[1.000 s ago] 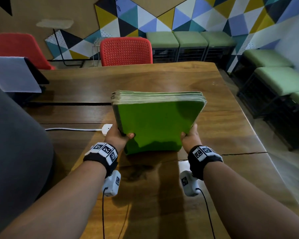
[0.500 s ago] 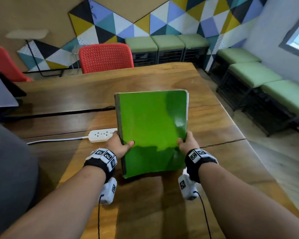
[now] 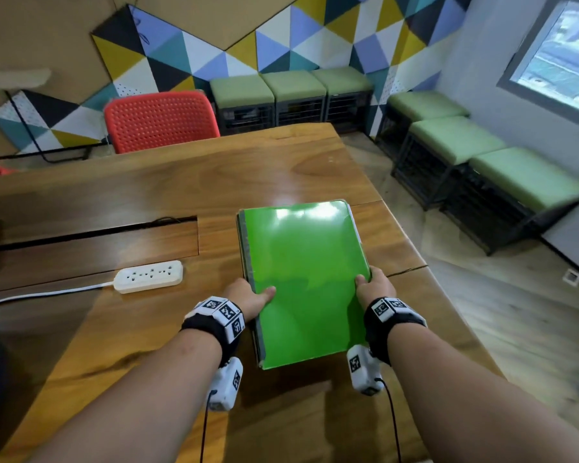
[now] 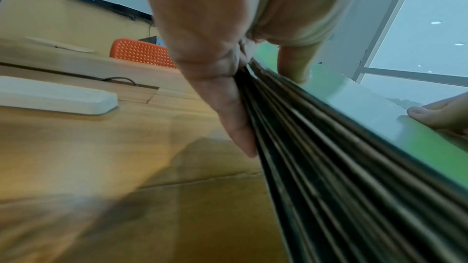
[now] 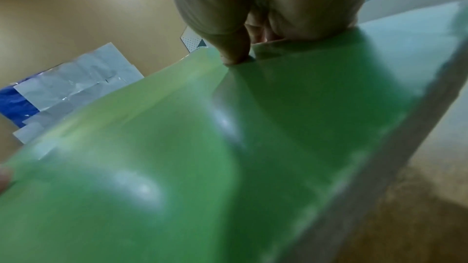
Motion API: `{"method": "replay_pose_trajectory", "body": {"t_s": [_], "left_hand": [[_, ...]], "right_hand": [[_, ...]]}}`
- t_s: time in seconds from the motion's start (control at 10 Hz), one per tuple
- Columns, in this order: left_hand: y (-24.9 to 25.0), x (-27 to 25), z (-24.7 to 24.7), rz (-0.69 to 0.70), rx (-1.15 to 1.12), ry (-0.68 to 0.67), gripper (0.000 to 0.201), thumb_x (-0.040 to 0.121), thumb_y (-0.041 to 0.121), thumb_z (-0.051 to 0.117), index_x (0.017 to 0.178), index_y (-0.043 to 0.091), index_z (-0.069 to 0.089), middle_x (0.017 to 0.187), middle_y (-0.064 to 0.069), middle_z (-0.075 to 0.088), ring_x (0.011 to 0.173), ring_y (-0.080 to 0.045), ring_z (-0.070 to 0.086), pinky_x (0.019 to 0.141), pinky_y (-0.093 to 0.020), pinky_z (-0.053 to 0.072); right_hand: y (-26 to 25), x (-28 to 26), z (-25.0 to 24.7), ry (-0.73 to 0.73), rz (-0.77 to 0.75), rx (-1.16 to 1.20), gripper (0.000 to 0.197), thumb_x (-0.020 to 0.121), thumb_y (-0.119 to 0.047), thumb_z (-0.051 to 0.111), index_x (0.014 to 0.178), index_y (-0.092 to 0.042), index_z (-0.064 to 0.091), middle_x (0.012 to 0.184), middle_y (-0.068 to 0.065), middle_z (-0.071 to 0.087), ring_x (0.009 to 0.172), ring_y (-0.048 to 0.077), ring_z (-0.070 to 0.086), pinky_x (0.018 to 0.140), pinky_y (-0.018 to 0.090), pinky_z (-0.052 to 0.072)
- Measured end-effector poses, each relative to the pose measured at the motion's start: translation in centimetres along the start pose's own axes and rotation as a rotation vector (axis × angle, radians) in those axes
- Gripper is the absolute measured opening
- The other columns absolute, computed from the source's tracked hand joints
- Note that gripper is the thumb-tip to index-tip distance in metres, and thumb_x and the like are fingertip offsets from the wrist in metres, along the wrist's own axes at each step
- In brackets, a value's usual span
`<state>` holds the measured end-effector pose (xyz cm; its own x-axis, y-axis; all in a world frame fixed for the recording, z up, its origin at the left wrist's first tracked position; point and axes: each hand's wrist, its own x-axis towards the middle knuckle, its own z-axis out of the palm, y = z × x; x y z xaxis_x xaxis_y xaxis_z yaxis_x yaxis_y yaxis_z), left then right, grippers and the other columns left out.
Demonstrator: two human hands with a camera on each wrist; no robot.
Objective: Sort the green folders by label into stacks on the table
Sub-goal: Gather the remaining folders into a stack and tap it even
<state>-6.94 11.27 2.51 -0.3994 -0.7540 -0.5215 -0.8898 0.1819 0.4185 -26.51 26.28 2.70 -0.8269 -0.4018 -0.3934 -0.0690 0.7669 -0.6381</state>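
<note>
A thick stack of green folders (image 3: 306,279) lies nearly flat over the wooden table (image 3: 147,202), its plain glossy cover up. My left hand (image 3: 253,295) grips its left edge, thumb on the cover and fingers under the stack (image 4: 316,147). On the opposite side my right hand (image 3: 371,285) grips the right edge the same way, thumb pressing the cover (image 5: 235,53). No label shows on the top cover. Whether the stack rests on the table or hangs just above it I cannot tell.
A white power strip (image 3: 149,275) with its cord lies on the table left of the stack. A cable slot (image 3: 91,233) runs across the table's left half. A red chair (image 3: 159,120) stands at the far side; green stools (image 3: 455,138) line the walls right.
The stack has tipped from standing on edge to lying nearly flat, and it has come down and to the right over the table. Both hands keep their grip.
</note>
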Motion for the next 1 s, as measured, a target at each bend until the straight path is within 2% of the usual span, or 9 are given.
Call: {"method": "replay_pose_trajectory", "body": {"t_s": [0.2,0.3,0.4,0.5,0.6,0.7,0.8,0.9,1.0], "left_hand": [[5.7,0.5,4.7,-0.039,0.033,-0.064,0.07,0.088,0.058,0.052,0.124,-0.002,0.046,0.111,-0.013,0.058,0.095,-0.024,0.06,0.073,-0.03,0.044],[8.2,0.9,6.9,-0.074,0.02,-0.054,0.052,0.089,0.056,0.052,0.087,0.004,0.046,0.074,-0.001,0.045,0.062,-0.013,0.046,0.062,-0.026,0.042],[10.2,1.1,8.5,-0.092,0.053,-0.081,0.066,0.088,0.058,0.052,0.111,-0.003,0.053,0.09,-0.007,0.057,0.08,-0.021,0.06,0.065,-0.028,0.046],[11.5,1.1,10.4,-0.118,0.113,-0.094,0.074,0.086,0.059,0.053,0.126,-0.003,0.049,0.119,-0.015,0.06,0.106,-0.03,0.061,0.084,-0.034,0.051],[12.1,1.1,12.0,-0.142,0.144,-0.099,0.063,0.086,0.059,0.053,0.11,0.001,0.057,0.095,-0.011,0.062,0.096,-0.031,0.064,0.08,-0.035,0.052],[12.5,1.4,12.1,-0.132,0.189,-0.12,0.062,0.087,0.059,0.051,0.107,0.001,0.059,0.097,-0.014,0.065,0.091,-0.032,0.064,0.076,-0.034,0.049],[12.5,1.6,11.6,-0.129,0.218,-0.155,0.064,0.085,0.065,0.047,0.091,0.003,0.06,0.101,-0.018,0.067,0.084,-0.031,0.063,0.074,-0.032,0.047],[12.5,1.5,10.8,-0.145,0.148,-0.179,0.064,0.085,0.069,0.042,0.08,0.006,0.049,0.085,-0.013,0.061,0.083,-0.03,0.062,0.077,-0.034,0.052],[11.8,1.9,9.2,-0.119,0.164,-0.175,0.084,0.084,0.071,0.04,0.129,0.0,0.047,0.126,-0.02,0.056,0.121,-0.034,0.052,0.093,-0.038,0.046]], "right_hand": [[4.1,4.9,-3.7,-0.013,0.051,-0.018,0.036,0.098,-0.02,0.049,0.133,-0.012,0.048,0.123,0.013,0.061,0.112,0.03,0.058,0.087,0.035,0.046],[6.0,7.3,-5.4,-0.026,0.064,-0.034,0.038,0.098,-0.02,0.049,0.135,-0.013,0.048,0.125,0.013,0.06,0.114,0.031,0.057,0.091,0.038,0.046],[7.6,9.1,-6.8,-0.042,0.057,-0.088,0.036,0.097,-0.022,0.05,0.132,-0.013,0.05,0.122,0.015,0.061,0.111,0.031,0.059,0.089,0.037,0.047],[9.0,10.6,-7.4,-0.027,0.053,-0.172,0.03,0.094,-0.029,0.052,0.119,-0.013,0.055,0.116,0.014,0.06,0.105,0.033,0.059,0.091,0.042,0.05],[10.0,11.8,-7.5,-0.013,0.033,-0.383,0.035,0.091,-0.024,0.054,0.122,-0.009,0.056,0.127,0.016,0.048,0.115,0.035,0.048,0.1,0.046,0.044],[9.7,12.5,-7.8,-0.054,0.029,-0.521,0.037,0.087,-0.011,0.052,0.123,-0.006,0.055,0.122,0.015,0.045,0.11,0.033,0.048,0.094,0.04,0.043],[9.6,13.4,-7.4,-0.104,0.044,-0.535,0.033,0.085,-0.019,0.054,0.116,-0.009,0.057,0.105,0.013,0.049,0.093,0.032,0.052,0.083,0.035,0.044],[9.4,13.6,-6.8,-0.138,0.078,-0.571,0.032,0.078,-0.023,0.058,0.107,-0.01,0.057,0.114,0.018,0.056,0.1,0.041,0.057,0.092,0.054,0.048],[7.2,12.2,-7.3,-0.047,-0.077,-0.459,0.03,0.077,-0.012,0.058,0.106,-0.008,0.052,0.116,0.017,0.054,0.103,0.037,0.056,0.092,0.049,0.05]]}}
